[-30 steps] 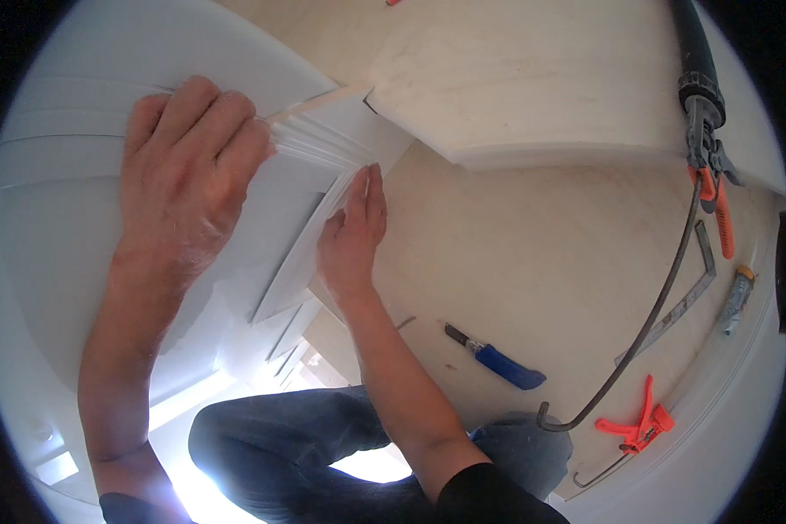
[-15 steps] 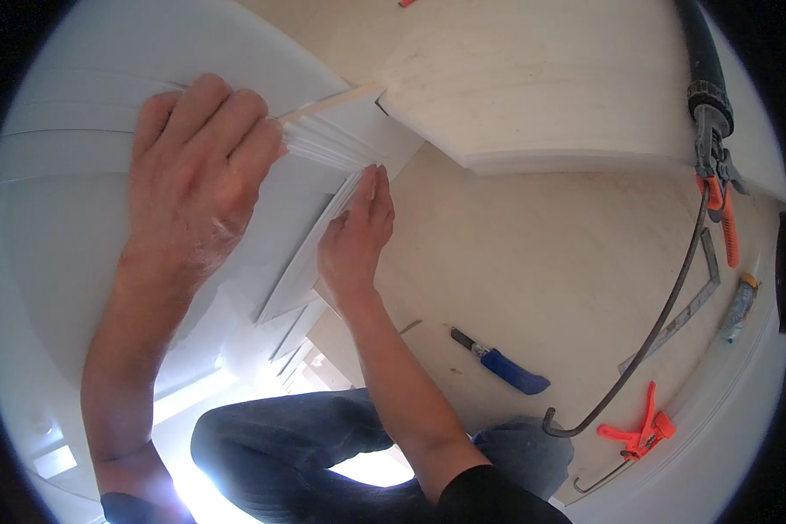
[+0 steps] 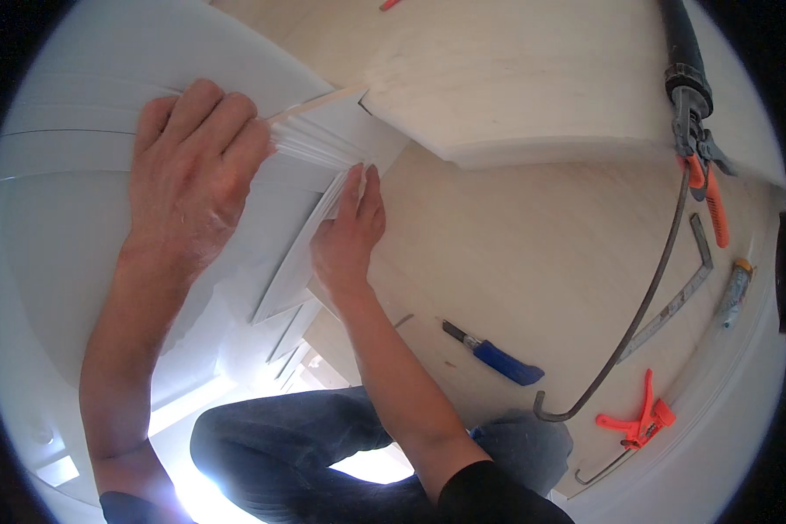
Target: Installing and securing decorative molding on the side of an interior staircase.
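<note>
My left hand (image 3: pixel 192 175) is closed, fingers curled down against the white ribbed moulding (image 3: pixel 319 142) at the upper left. Whatever is inside its fingers is hidden. My right hand (image 3: pixel 349 231) lies with its fingers stretched out along the edge of a white upright trim strip (image 3: pixel 299 262), just below where the strip meets the moulding. A white glossy panel (image 3: pixel 70 236) spreads below and to the left of my left hand. A thin beige edge (image 3: pixel 319 102) runs along the top of the moulding.
On the beige floor (image 3: pixel 489 253) lie a blue-handled utility knife (image 3: pixel 505 361), a metal square (image 3: pixel 672 306), a tube (image 3: pixel 735 293) and a red caulking gun (image 3: pixel 642 424). Another caulking gun (image 3: pixel 690 113), black with orange handles, rests at the right by a pale block (image 3: pixel 533 87).
The view has shifted slightly, so the floor tools appear a little further left. Both hands stay at nearly the same spots on the trim.
</note>
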The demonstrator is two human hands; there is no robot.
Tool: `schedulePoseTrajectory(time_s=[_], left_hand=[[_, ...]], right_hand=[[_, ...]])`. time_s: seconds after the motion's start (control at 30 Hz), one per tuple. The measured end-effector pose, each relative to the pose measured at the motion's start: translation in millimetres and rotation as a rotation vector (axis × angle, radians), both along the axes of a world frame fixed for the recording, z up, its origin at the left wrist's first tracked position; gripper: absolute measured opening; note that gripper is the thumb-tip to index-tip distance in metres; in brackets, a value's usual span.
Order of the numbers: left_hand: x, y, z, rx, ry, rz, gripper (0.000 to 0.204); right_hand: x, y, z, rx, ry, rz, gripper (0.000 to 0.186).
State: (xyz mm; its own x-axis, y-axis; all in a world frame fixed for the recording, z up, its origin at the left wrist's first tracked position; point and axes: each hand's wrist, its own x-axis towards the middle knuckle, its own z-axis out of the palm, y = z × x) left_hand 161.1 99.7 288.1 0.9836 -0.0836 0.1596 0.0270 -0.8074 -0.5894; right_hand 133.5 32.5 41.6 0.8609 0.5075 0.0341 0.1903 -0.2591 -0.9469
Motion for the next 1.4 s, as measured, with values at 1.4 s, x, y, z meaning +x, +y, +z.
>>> schedulePoseTrajectory(time_s=[1.4], left_hand=[[-5,-3,3,0.015,0.072,0.059,0.022]], right_hand=[[0,-4,10,0.266,0.151,-0.074,0.085]])
